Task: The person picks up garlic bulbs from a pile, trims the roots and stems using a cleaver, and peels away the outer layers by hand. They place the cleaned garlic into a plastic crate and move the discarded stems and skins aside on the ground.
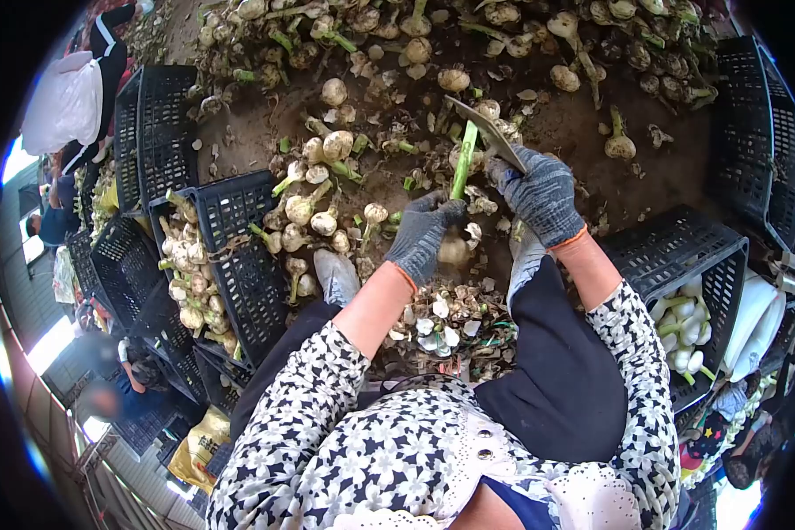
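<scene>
Left knit grip (424,237) holds a green stalk (464,163) — right grip (541,199), a flat knife (490,132).

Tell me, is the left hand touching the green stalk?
Touching. The head view shows the left hand gripping the green stalk at its lower end.

Two gloved hands (539,196); one knife (493,132); two shoes (336,276).

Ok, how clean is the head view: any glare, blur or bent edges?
Head view: fisheye bending toward the rim, black corners; glare from bright openings at left; a pale shape beside the left hand looks smeared; knife and right hand fairly sharp.
</scene>
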{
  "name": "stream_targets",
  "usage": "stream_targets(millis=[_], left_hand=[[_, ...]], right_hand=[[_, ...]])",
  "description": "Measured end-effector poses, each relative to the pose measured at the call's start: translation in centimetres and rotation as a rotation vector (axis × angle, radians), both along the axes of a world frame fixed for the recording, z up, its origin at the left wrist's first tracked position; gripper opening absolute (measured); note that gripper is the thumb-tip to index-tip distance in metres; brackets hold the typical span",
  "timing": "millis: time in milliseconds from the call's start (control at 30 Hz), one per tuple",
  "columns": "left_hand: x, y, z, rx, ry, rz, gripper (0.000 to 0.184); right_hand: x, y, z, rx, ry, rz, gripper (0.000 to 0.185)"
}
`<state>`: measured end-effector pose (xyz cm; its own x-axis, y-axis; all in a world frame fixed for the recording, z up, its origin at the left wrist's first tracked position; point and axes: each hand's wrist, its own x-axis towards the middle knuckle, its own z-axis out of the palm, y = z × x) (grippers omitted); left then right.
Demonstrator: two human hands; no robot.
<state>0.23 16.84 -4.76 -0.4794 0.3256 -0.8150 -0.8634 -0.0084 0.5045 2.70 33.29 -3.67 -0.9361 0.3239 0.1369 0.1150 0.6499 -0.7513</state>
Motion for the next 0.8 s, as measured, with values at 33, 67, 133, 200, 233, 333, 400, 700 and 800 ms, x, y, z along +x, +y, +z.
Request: stream_targets(millis=[33, 67, 133, 200, 233, 333, 400, 700, 800], left_hand=[[-0.3, 0.1, 0.0, -0.122, 0.16, -0.037, 0.009], [-0.8, 0.0, 0.4, -0.239, 0.277, -0.205, 0.009], [-1.2, -0.6, -0.5, -0.302, 0.439, -0.323, 0.008], [-1.3, -1.4, -2.5, -0.435, 0.79, -0.556, 0.01], [-1.3, -1.5, -1.8, -0.438, 0.788, -0.555, 0.01], [-1.9, -1.2, 3.4, -0.305, 1.118, -0.447, 0.013], [-3.6, -5.0, 5.4, -0.368, 1.2, -0.546, 0.017], [-4.4, -12.7, 4.7, -1.128, 0.681, -1.299, 0.055], [-3.5, -11.2, -2.8, -1.145, 0.605, -1.205, 0.059]], right_hand=[[0.0, 0.0, 0.5, 0.031, -0.182, 0.067, 0.017], [0.0, 0.1, 0.9, 0.064, -0.361, 0.132, 0.018], [-0.1, -0.3, 1.6, 0.096, -0.301, 0.156, 0.019], [-0.2, -0.6, 2.4, 0.069, -0.204, 0.203, 0.02], [-0.1, -0.9, 1.5, 0.067, -0.204, 0.205, 0.02], [-0.9, -0.8, -1.4, 0.231, -0.761, 0.331, 0.026], [-0.3, -0.1, -2.6, 0.187, -0.681, 0.256, 0.028], [-0.1, -0.9, -4.0, -0.112, -0.717, 0.046, 0.04], [-0.3, -0.7, -3.3, -0.243, -0.768, 0.041, 0.039]])
